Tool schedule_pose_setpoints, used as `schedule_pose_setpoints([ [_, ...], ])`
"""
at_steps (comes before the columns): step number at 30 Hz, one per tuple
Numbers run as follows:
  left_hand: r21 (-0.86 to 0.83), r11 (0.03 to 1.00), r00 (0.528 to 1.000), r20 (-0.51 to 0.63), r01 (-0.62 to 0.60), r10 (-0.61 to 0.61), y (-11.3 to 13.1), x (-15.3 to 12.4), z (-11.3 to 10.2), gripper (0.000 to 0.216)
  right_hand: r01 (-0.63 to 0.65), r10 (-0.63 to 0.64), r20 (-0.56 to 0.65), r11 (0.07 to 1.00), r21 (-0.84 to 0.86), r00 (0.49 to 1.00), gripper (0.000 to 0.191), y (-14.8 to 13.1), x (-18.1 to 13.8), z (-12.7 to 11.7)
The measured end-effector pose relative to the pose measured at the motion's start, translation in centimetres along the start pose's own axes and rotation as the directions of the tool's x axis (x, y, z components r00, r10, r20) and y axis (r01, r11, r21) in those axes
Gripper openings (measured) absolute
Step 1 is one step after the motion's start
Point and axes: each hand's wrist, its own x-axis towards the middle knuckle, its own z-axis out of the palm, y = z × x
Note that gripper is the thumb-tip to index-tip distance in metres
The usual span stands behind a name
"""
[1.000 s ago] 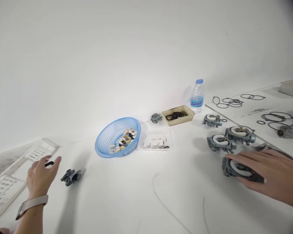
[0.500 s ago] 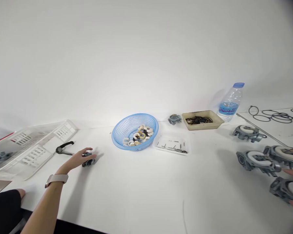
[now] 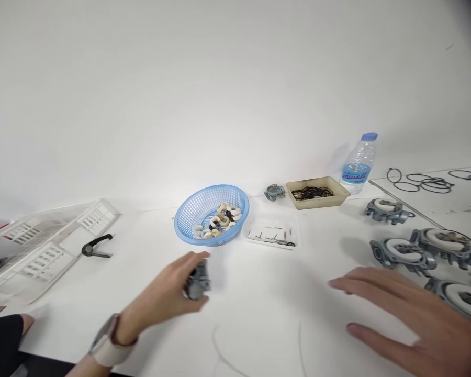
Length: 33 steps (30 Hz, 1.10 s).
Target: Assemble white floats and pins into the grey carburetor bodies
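Note:
My left hand (image 3: 170, 290), with a pale watch band on the wrist, grips a small grey metal carburetor (image 3: 198, 281) between thumb and fingers, in front of the blue basket (image 3: 180, 236). Its far side is partly covered by my fingers. On the right, my right hand (image 3: 412, 319) is over the table with fingers spread and nothing in them. Beside it several carburetors with white C-shaped floats sit in a group, among them one carburetor (image 3: 402, 254) just beyond my fingers. White and tan floats (image 3: 220, 222) lie in the basket.
A clear tray (image 3: 270, 235) holds small pins. Behind stand a single carburetor (image 3: 275, 192), a beige tray (image 3: 339, 199) of black rings and a water bottle (image 3: 357, 170). At left are black-handled pliers (image 3: 96, 247) and a white plastic crate (image 3: 68, 238). Another person's dark sleeve (image 3: 0, 337) shows lower left.
My left hand has carried the carburetor from near the pliers rightward and closer to me. My right hand has come away from the carburetors at right, moving left into view, open.

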Motion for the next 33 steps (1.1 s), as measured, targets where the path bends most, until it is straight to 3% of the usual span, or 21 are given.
schedule_pose_setpoints([
  [2, 0.019, 0.972, 0.970, -0.068, -0.233, 0.233, 4.8, 2.0, 1.9, 0.064, -0.005, -0.024, 0.216, 0.991, 0.132, 0.976, 0.060, -2.1, 2.5, 1.2],
  [3, 0.036, 0.945, 0.937, -0.123, -0.326, 0.328, 6.5, 3.1, 3.0, 0.064, -0.068, -0.001, 0.291, 0.971, 0.229, 0.957, 0.064, -3.1, 3.8, 1.8],
  [6, 0.109, 0.876, 0.821, -0.310, -0.470, 0.479, 9.1, 6.1, 6.6, 0.061, -0.300, 0.026, 0.445, 0.773, 0.559, 0.895, 0.077, -5.0, 7.5, 3.7],
  [8, 0.207, 0.846, 0.760, -0.372, -0.491, 0.532, 9.6, 7.8, 8.7, 0.047, -0.342, 0.002, 0.421, 0.586, 0.734, 0.907, 0.067, -5.5, 8.9, 4.9],
  [10, 0.290, 0.833, 0.736, -0.392, -0.471, 0.552, 9.6, 8.9, 10.6, 0.036, -0.363, 0.020, 0.398, 0.458, 0.812, 0.917, 0.054, -5.6, 9.2, 5.8],
  [12, 0.337, 0.823, 0.723, -0.398, -0.458, 0.565, 9.5, 9.2, 12.0, 0.031, -0.375, 0.043, 0.394, 0.415, 0.829, 0.918, 0.048, -5.6, 8.7, 6.5],
  [15, 0.301, 0.821, 0.708, -0.417, -0.485, 0.571, 9.4, 8.7, 13.0, 0.035, -0.331, 0.043, 0.355, 0.478, 0.814, 0.934, 0.051, -5.4, 7.6, 7.0],
  [18, 0.042, 0.862, 0.754, -0.463, -0.506, 0.465, 9.0, 7.9, 13.0, 0.085, -0.162, 0.018, 0.209, 0.700, 0.696, 0.978, 0.071, -4.5, 7.0, 7.3],
  [21, -0.316, 0.883, 0.905, -0.359, -0.347, 0.227, 8.5, 7.6, 12.3, 0.114, 0.137, -0.168, 0.048, 0.915, 0.379, 0.985, 0.080, -3.1, 6.9, 7.5],
  [23, -0.492, 0.850, 0.973, -0.214, -0.187, 0.090, 8.4, 7.7, 11.9, 0.105, 0.298, -0.310, 0.042, 0.937, 0.183, 0.950, 0.072, -2.4, 7.1, 7.5],
  [26, -0.637, 0.769, 0.998, -0.057, -0.058, 0.028, 8.5, 8.3, 11.4, 0.075, 0.401, -0.401, 0.058, 0.916, 0.016, 0.914, 0.056, -2.3, 7.3, 7.7],
  [29, -0.635, 0.773, 1.000, -0.021, -0.011, -0.002, 8.7, 8.6, 11.4, 0.067, 0.383, -0.380, 0.074, 0.923, -0.040, 0.922, 0.054, -2.7, 7.3, 8.0],
  [33, -0.619, 0.785, 1.000, -0.017, -0.015, 0.006, 8.7, 8.7, 11.8, 0.064, 0.258, -0.264, 0.245, 0.965, 0.054, 0.933, 0.063, -2.9, 7.2, 7.1],
])
